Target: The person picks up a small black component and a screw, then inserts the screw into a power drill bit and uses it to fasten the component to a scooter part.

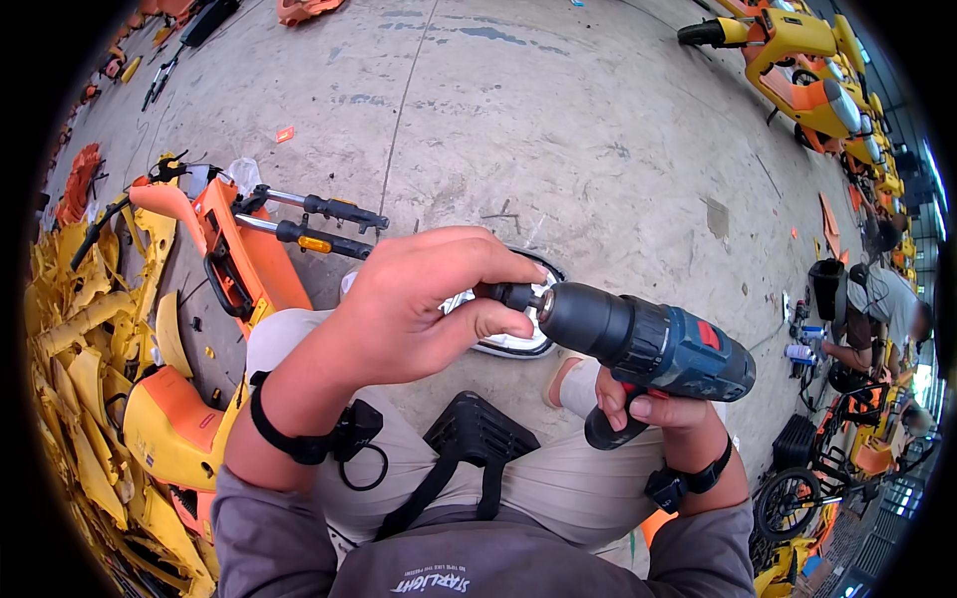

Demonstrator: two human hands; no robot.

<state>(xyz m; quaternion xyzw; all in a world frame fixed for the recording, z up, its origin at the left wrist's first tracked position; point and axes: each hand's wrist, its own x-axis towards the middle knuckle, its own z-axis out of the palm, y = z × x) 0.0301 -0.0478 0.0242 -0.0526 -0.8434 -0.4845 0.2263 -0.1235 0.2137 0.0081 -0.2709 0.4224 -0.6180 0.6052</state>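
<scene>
My left hand [424, 304] pinches a small black piece [506, 294] at the front of the drill's chuck, with its fingertips beside the metal tip. My right hand [653, 409] grips the handle of a dark teal and black cordless drill [698, 354], whose nose points left toward my left fingers. Behind my hands, partly hidden by them, a white object with a black rim [523, 344] lies on the floor. An orange scooter body with front forks [244, 264] lies at my left, near my left forearm.
A heap of yellow plastic panels [90, 379] fills the left side. Yellow scooters [797, 70] line the right. A person in a grey shirt [882, 304] works at the right beside spray cans [802, 349], a black wheel [783, 503] and bike parts. Concrete floor [558, 130] stretches ahead.
</scene>
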